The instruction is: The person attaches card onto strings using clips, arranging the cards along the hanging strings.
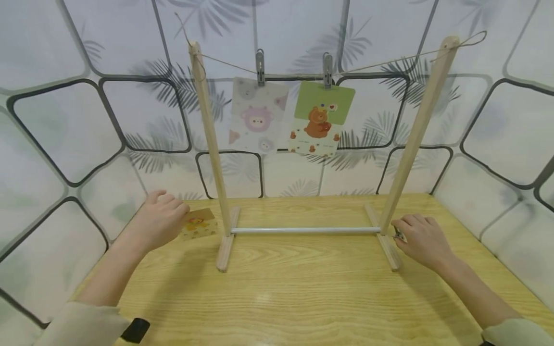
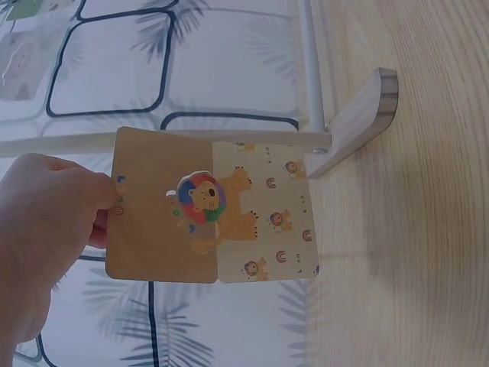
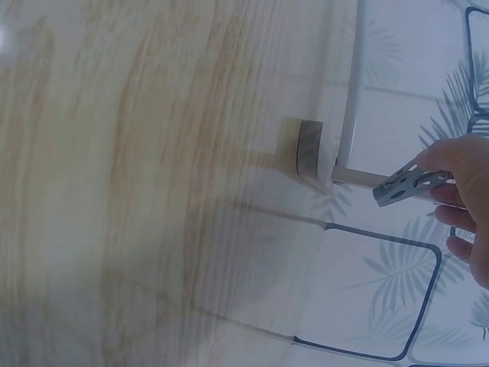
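My left hand (image 1: 161, 218) pinches the edge of a lion card (image 2: 164, 229), brown on one half and cream with small lions on the other. It is held up left of the wooden stand. In the right wrist view, my right hand (image 3: 462, 199) pinches a metal clip (image 3: 409, 183) between thumb and fingers, beside the stand's right foot. Two cards hang from a string (image 1: 385, 64) between the posts: a pale card with a pink animal (image 1: 257, 120) and a green and cream bear card (image 1: 319, 120). A grey clip (image 1: 260, 67) and a second grey clip (image 1: 327, 69) grip their top edges.
The stand has a left post (image 1: 209, 139), a right post (image 1: 417, 137) and a white crossbar (image 1: 305, 230) low between them. It stands on a wood-grain table (image 1: 277, 298). A leaf-patterned wall covering (image 1: 294, 173) rises behind and at both sides.
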Demonstrator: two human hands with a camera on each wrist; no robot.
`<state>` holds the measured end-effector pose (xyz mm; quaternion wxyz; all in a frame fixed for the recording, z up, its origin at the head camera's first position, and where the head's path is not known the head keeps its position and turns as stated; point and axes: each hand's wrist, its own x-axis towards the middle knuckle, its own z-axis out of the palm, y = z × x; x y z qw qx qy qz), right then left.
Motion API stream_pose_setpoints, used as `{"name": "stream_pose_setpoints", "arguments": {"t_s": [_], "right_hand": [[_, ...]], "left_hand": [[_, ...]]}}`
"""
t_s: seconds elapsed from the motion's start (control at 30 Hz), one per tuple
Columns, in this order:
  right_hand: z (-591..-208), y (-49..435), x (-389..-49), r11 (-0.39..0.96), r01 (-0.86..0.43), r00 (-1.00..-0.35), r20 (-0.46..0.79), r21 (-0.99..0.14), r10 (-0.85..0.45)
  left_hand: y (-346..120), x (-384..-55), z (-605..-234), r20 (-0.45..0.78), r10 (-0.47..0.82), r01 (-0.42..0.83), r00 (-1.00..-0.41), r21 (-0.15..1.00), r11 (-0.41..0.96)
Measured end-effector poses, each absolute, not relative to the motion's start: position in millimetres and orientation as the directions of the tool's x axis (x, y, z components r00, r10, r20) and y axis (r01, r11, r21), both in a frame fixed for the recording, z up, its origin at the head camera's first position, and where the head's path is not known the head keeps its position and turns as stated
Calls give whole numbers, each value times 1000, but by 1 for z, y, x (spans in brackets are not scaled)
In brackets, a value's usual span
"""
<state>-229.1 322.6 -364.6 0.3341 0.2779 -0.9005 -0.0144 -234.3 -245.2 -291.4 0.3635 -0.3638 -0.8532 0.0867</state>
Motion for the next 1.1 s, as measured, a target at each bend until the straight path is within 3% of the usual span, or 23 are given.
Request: {"name": "stream_pose_setpoints", "arguments": {"t_s": [0.33, 0.7, 1.1], "right_hand": [[-364, 321, -228, 843, -492, -622, 589, 218, -516], [-364, 320, -227, 835, -503, -606, 598, 222, -524], [-360, 318, -228, 827, -512, -581, 617, 229, -531]], "left_hand": [[-225, -238, -296, 579, 685, 574, -442, -404, 712], [-196, -241, -298, 615, 712, 612, -339, -431, 663], [-160, -245, -296, 604, 739, 648, -300, -440, 622]]}}
